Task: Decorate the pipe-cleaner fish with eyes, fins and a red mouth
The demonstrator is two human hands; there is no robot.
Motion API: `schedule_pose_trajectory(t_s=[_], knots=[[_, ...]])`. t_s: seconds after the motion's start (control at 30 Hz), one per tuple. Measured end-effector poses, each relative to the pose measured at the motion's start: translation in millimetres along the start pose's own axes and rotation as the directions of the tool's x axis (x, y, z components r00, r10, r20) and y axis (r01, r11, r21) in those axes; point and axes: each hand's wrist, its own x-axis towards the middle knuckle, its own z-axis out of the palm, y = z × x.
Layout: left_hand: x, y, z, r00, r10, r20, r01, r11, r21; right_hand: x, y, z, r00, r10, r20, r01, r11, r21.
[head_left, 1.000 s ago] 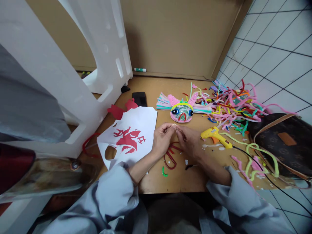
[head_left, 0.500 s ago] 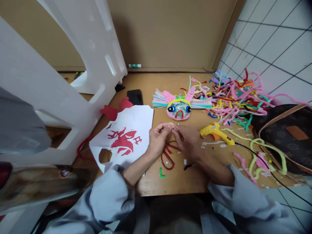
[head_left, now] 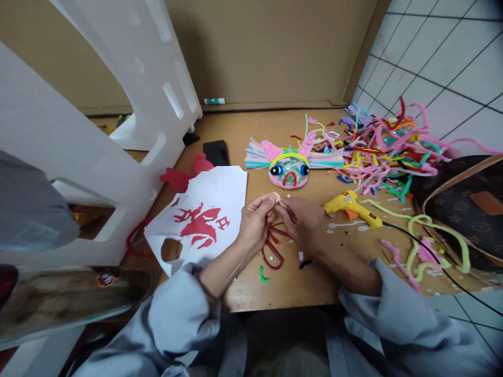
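My left hand [head_left: 255,219] and my right hand [head_left: 302,219] meet over the middle of the table, thumbs and fingers pinched together. Between the fingertips of both is a small pale, curved piece [head_left: 279,199], too small to name. Beneath the hands lie red-handled scissors [head_left: 275,257], their blades mostly covered. A decorated figure [head_left: 290,170] with bulging eyes, a yellow band and pink fuzzy ears sits just beyond. To the right of my right hand rests a yellow hot glue gun [head_left: 351,207].
White paper with red cut-out shapes [head_left: 231,191] lies at left, near a black phone [head_left: 216,152]. Tangled pipe cleaners [head_left: 393,152] and a brown bag [head_left: 463,209] crowd the right. The glue gun's black cord [head_left: 428,249] runs to the lower right. A white plastic partition [head_left: 153,104] stands left.
Both hands stay together in nearly the same place, still pinching the pale piece, which shows slightly more now. The whole view has shifted a little.
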Motion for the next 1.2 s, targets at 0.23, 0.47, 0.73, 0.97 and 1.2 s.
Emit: schedule_pose_trajectory(t_s=[0.23,0.47,0.73,0.97,1.2], knots=[[-2.1,-1.5,1.9,1.000,-0.013,0.008,0.013,1.000,-0.010,-1.2,-1.9,-1.6,0.999,0.041,0.011,-0.040,0.998,-0.057],[-5.9,-5.9,3.5,0.999,-0.013,-0.033,0.013,1.000,-0.016,-1.5,-4.1,-3.6,0.999,0.040,0.003,-0.039,0.993,-0.108],[-6.8,-8.9,1.6,1.000,-0.015,-0.015,0.015,1.000,-0.001,-1.3,-4.0,-3.5,1.000,-0.016,-0.013,0.015,0.997,-0.073],[-7.1,-9.6,1.0,0.999,0.011,0.031,-0.012,1.000,0.024,0.2,-1.2,-3.4,1.000,0.024,-0.017,-0.024,0.999,-0.036],[-6.1,-6.1,-3.3,0.998,0.047,0.050,-0.052,0.991,0.125,3.0,3.9,-4.4,0.999,0.052,-0.005,-0.052,0.998,-0.031]])
